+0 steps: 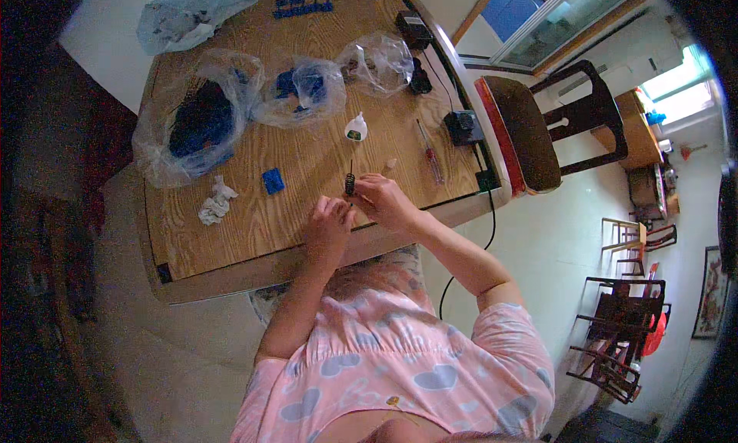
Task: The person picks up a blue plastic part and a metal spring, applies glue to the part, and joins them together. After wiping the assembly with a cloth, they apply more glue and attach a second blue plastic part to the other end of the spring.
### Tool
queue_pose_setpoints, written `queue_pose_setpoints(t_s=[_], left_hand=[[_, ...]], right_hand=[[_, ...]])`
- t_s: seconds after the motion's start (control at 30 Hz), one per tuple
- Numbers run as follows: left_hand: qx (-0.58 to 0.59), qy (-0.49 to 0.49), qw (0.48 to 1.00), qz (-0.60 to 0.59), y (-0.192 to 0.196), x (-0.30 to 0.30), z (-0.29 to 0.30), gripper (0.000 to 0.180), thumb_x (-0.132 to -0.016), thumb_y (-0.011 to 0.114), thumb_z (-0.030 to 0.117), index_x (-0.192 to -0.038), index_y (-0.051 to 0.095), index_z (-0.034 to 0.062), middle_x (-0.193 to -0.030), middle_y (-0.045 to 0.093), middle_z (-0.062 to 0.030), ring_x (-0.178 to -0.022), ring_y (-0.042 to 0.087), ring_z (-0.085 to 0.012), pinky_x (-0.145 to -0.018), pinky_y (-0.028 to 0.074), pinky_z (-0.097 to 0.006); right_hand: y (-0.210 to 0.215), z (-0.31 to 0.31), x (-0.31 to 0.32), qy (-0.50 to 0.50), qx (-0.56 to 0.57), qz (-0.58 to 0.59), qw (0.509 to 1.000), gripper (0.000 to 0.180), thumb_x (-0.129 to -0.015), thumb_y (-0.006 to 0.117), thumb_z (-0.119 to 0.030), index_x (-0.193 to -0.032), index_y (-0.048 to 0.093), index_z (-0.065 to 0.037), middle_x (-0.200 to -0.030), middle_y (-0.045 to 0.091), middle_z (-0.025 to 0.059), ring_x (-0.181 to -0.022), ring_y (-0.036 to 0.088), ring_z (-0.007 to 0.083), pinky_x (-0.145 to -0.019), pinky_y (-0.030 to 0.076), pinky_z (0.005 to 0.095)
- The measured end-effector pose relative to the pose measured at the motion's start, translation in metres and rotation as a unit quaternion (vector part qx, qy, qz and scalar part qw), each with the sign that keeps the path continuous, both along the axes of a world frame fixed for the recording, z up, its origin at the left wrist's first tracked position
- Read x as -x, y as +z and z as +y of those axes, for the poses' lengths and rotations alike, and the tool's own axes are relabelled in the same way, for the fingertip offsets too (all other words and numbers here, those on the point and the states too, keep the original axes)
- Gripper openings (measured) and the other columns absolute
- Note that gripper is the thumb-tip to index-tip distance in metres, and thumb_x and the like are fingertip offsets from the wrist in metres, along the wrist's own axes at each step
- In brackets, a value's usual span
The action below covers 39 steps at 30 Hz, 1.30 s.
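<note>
Near the table's front edge, my right hand (386,202) pinches a small black ribbed, coil-like piece (350,184) with a thin pin rising from its top. My left hand (330,219) is closed just beside it, fingers curled at the piece's lower end; whatever they grip is too small to make out. Beyond both hands stands a small white squeeze bottle (356,128). A blue block (273,181) and a crumpled white tissue (218,201) lie left of my left hand. To the right rests a screwdriver (432,155) with a reddish clear handle.
Across the table sit clear plastic bags: a large one (150,147) of dark blue parts, one (335,97) of blue pieces and a smaller one (388,55). A blue rack (304,9) stands behind. Black corded boxes (463,128) line the right edge, beside a chair (526,132).
</note>
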<state>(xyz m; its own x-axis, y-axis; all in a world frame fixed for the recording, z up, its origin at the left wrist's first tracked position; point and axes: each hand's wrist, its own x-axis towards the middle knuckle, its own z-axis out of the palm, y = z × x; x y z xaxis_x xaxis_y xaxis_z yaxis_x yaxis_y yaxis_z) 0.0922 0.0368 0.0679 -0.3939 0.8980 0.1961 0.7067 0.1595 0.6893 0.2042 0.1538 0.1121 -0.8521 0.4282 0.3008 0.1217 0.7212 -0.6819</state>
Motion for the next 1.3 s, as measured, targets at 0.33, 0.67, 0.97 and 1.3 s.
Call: queue_pose_setpoints(t_s=[0.33, 0.67, 0.97, 1.3], left_hand=[[-0.073, 0.011, 0.997, -0.016, -0.002, 0.010, -0.014, 0.010, -0.084, 0.058, 0.015, -0.084, 0.056, 0.0058, -0.079, 0.054, -0.0096, -0.076, 0.058, -0.0309, -0.063, 0.046, -0.039], [-0.112, 0.205, 0.970, -0.068, 0.017, 0.084, -0.058, 0.009, -0.083, 0.059, 0.008, -0.080, 0.060, -0.0011, -0.077, 0.055, -0.0105, -0.072, 0.056, -0.0243, -0.065, 0.045, -0.031], [-0.036, 0.024, 0.881, -0.472, -0.020, 0.015, -0.021, 0.021, -0.088, 0.052, 0.008, -0.105, 0.061, -0.0030, -0.083, 0.060, -0.0050, -0.062, 0.054, -0.0101, -0.056, 0.045, -0.025], [0.044, 0.051, 0.745, -0.664, -0.003, 0.021, -0.013, 0.020, -0.087, 0.052, 0.009, -0.101, 0.062, 0.0001, -0.076, 0.061, -0.0021, -0.054, 0.051, -0.0056, -0.046, 0.039, -0.019]], right_hand=[[-0.006, 0.000, -0.004, 0.005, 0.004, 0.028, 1.000, 0.005, -0.081, 0.061, -0.005, -0.083, 0.060, -0.001, -0.078, 0.059, 0.0163, -0.076, 0.056, 0.0368, -0.067, 0.046, 0.0422], [-0.011, 0.006, -0.008, -0.031, 0.025, -0.007, 0.999, 0.014, -0.077, 0.063, -0.008, -0.091, 0.061, -0.009, -0.082, 0.063, 0.0106, -0.077, 0.060, 0.0311, -0.071, 0.048, 0.0388], [-0.004, -0.014, -0.021, -0.117, 0.127, 0.063, 0.983, 0.011, -0.080, 0.065, -0.005, -0.090, 0.067, -0.002, -0.087, 0.066, 0.0114, -0.079, 0.062, 0.0226, -0.068, 0.047, 0.0332], [0.002, -0.016, -0.011, -0.075, 0.098, 0.073, 0.990, 0.012, -0.079, 0.064, -0.002, -0.090, 0.066, -0.003, -0.084, 0.065, 0.0116, -0.078, 0.061, 0.0259, -0.072, 0.046, 0.0338]])
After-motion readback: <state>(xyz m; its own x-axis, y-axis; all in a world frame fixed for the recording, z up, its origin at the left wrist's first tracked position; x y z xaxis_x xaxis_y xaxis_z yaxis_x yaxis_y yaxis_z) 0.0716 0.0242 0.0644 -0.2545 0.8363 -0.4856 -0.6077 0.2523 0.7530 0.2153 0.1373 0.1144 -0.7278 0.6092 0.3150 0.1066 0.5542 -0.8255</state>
